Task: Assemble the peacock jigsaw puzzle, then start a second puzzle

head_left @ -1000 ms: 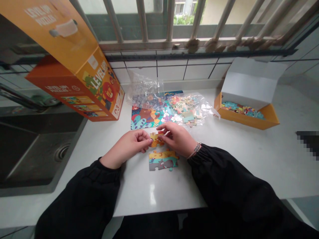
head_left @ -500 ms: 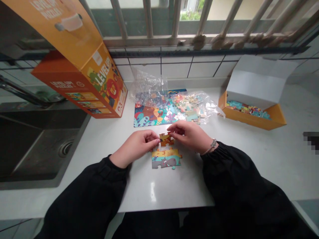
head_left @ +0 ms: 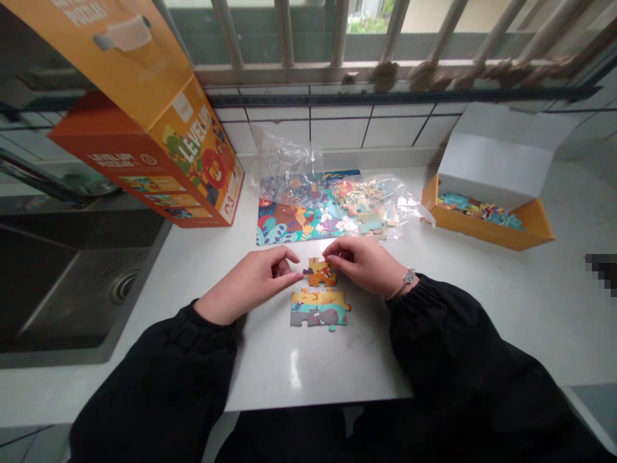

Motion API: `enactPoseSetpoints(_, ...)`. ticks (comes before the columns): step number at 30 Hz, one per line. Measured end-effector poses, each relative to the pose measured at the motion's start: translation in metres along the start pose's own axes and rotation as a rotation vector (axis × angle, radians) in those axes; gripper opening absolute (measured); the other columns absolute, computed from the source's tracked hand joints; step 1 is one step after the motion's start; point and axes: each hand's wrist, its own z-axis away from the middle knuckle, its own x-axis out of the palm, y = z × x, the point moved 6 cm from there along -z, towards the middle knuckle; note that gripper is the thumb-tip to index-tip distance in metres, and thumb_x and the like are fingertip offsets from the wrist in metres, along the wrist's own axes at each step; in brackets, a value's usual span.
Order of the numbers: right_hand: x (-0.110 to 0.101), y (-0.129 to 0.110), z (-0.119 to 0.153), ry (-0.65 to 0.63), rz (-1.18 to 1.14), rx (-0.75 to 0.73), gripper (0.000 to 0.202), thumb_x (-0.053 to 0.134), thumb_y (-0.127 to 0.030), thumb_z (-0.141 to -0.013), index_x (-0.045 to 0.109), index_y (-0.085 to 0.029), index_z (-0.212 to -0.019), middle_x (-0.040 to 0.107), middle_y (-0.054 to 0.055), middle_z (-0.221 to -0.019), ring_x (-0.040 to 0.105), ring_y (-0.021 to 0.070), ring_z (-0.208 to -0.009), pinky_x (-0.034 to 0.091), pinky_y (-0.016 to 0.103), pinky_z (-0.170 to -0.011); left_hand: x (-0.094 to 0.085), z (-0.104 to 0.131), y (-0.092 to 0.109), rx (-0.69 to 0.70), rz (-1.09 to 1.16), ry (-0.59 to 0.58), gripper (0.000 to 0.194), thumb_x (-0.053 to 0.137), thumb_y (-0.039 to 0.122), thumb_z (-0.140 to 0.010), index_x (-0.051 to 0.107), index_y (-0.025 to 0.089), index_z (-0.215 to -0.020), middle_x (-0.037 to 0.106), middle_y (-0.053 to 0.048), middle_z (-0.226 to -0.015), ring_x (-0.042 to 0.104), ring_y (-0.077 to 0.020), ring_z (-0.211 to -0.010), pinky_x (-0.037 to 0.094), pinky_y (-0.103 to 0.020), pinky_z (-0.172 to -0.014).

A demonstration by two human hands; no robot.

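My right hand pinches the right edge of an orange-and-yellow puzzle piece between thumb and index finger. Left of that piece is my left hand, its thumb and index finger apart, the thumb tip close to the piece's left edge; whether it touches is hard to tell. Just below, apart from the held piece, a joined puzzle section lies flat on the counter, showing a grey hippo, turquoise water and a yellow strip. Its tabs stick out on the right and at the bottom.
Behind my hands lie a picture sheet and a clear plastic bag of puzzle pieces. An open orange box with pieces stands on the right. A tall puzzle box is on the left beside a sink. Window bars line the back.
My left hand has let go of the piece's left side and drawn slightly left, its fingers parting. My right hand stays at the piece, whose picture now shows more fully.
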Motion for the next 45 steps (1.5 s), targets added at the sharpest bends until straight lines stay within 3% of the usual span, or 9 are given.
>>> enactPoseSetpoints(5,0.020,-0.006,-0.001,-0.053,-0.250,0.062,0.015,0.069,-0.029,-0.100,0.080,-0.020,-0.104,0.081,0.003,-0.096,0.071,0.0161,-0.081,0.053,0.028,-0.075,-0.013,0.002,-0.004,-0.024,-0.127,0.049,0.025,0.062,0.045,-0.103,0.072,0.024,-0.111,0.068,0.003,-0.077,0.063,-0.0167,-0.071,0.043,-0.028,-0.067)
enactPoseSetpoints(8,0.032,-0.011,-0.001,-0.053,-0.170,0.056,0.013,0.068,-0.022,-0.099,0.080,-0.021,-0.103,0.080,0.001,-0.089,0.067,0.0139,-0.074,0.050,0.027,-0.071,-0.011,0.002,-0.003,0.002,-0.124,0.006,0.024,0.061,0.044,-0.103,0.072,0.024,-0.112,0.069,0.003,-0.080,0.064,-0.0170,-0.073,0.044,-0.028,-0.069)
enactPoseSetpoints(13,0.033,-0.012,-0.002,0.069,0.006,-0.018,0.010,0.070,-0.019,-0.099,0.079,-0.021,-0.102,0.078,0.001,-0.091,0.065,0.0139,-0.076,0.049,0.028,-0.076,-0.006,0.004,-0.004,0.019,-0.070,-0.068,0.027,0.065,0.047,-0.102,0.070,0.025,-0.117,0.069,0.002,-0.083,0.064,-0.0170,-0.073,0.046,-0.029,-0.068)
enactPoseSetpoints(21,0.035,-0.015,-0.003,0.084,0.167,-0.116,0.009,0.067,-0.016,-0.101,0.076,-0.020,-0.104,0.076,0.007,-0.103,0.068,0.0191,-0.096,0.051,0.032,-0.088,-0.002,0.001,-0.008,-0.015,-0.068,-0.058,0.027,0.074,0.043,-0.095,0.069,0.023,-0.114,0.071,0.002,-0.083,0.066,-0.0175,-0.072,0.047,-0.029,-0.069)
enactPoseSetpoints(26,0.037,-0.015,-0.002,0.075,0.132,-0.083,0.010,0.066,-0.018,-0.101,0.076,-0.021,-0.104,0.077,0.006,-0.102,0.068,0.0188,-0.094,0.052,0.033,-0.088,-0.003,0.001,-0.006,-0.002,-0.115,-0.048,0.028,0.068,0.044,-0.098,0.071,0.023,-0.117,0.071,0.001,-0.082,0.065,-0.0180,-0.073,0.046,-0.030,-0.069)
enactPoseSetpoints(30,0.030,-0.009,-0.002,0.036,-0.084,0.028,0.014,0.066,-0.027,-0.102,0.078,-0.022,-0.106,0.078,0.003,-0.095,0.067,0.0160,-0.080,0.052,0.030,-0.076,-0.005,0.002,-0.003,0.012,-0.150,-0.039,0.030,0.060,0.046,-0.104,0.070,0.024,-0.122,0.071,0.001,-0.085,0.065,-0.0181,-0.074,0.045,-0.030,-0.070)
enactPoseSetpoints(34,0.005,0.001,-0.001,0.029,-0.211,0.111,0.021,0.067,-0.035,-0.101,0.079,-0.019,-0.108,0.079,0.004,-0.095,0.069,0.0160,-0.079,0.053,0.030,-0.075,-0.006,0.003,-0.003,-0.011,-0.145,-0.031,0.037,0.057,0.053,-0.107,0.068,0.024,-0.127,0.071,0.002,-0.083,0.065,-0.0181,-0.073,0.044,-0.030,-0.070)
enactPoseSetpoints(38,-0.015,0.015,0.003,-0.021,-0.170,0.188,0.024,0.068,-0.038,-0.100,0.079,-0.018,-0.105,0.076,0.003,-0.085,0.065,0.0153,-0.073,0.051,0.029,-0.070,-0.002,0.003,-0.002,0.013,-0.114,-0.082,0.039,0.069,0.054,-0.100,0.068,0.023,-0.125,0.070,0.003,-0.082,0.064,-0.0167,-0.070,0.044,-0.029,-0.068)
enactPoseSetpoints(45,-0.011,0.018,0.003,-0.046,0.053,0.181,0.011,0.068,-0.021,-0.098,0.079,-0.021,-0.097,0.081,0.004,-0.092,0.071,0.0179,-0.081,0.051,0.030,-0.073,0.003,0.001,-0.002,0.039,-0.189,-0.134,0.034,0.086,0.049,-0.086,0.076,0.025,-0.107,0.067,0.002,-0.081,0.060,-0.0162,-0.070,0.041,-0.028,-0.066)
